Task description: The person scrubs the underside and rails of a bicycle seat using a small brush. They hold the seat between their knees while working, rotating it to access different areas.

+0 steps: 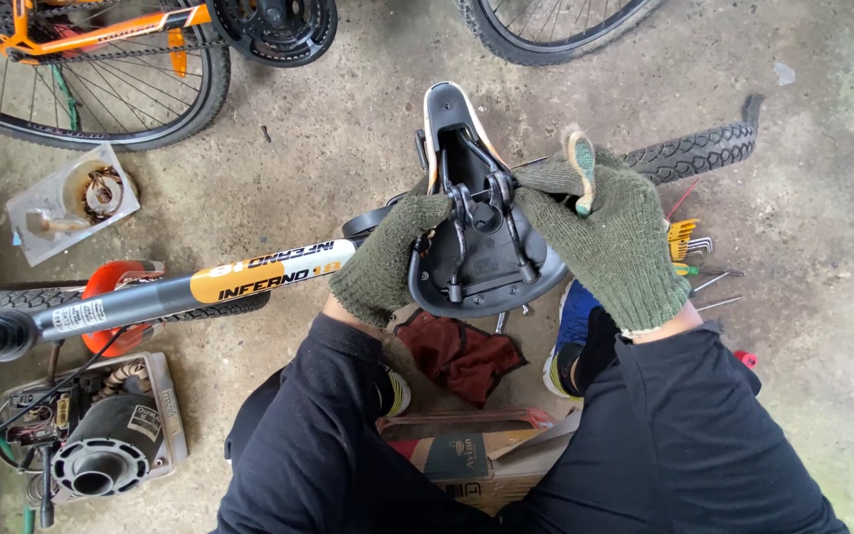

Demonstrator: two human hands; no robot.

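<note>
Left hand: the left hand [387, 259], in a knitted olive-green work glove, has its fingers clamped on the left edge of the upturned black bicycle saddle [481, 252].
Right hand: the right hand [610, 232], gloved the same, has its fingers closed around the saddle's right edge, thumb up near the rails.
Saddle: held underside up between both hands, above the knees and off the concrete floor [348, 148]; its black metal rails and clamp [486, 208] face the camera, nose pointing away.
Near it: a grey, white and orange bicycle frame tube [200, 287] lies just left of the saddle; a dark red rag [462, 356] lies on the floor below it; a set of loose hex keys and small tools [689, 252] lies to the right, near a black knobbly tyre [699, 150].
Risk: I judge that the thick gloves dull the grip, so the saddle could slip and drop onto the floor; a loosened clamp piece could fall among the rag and tools.
</note>
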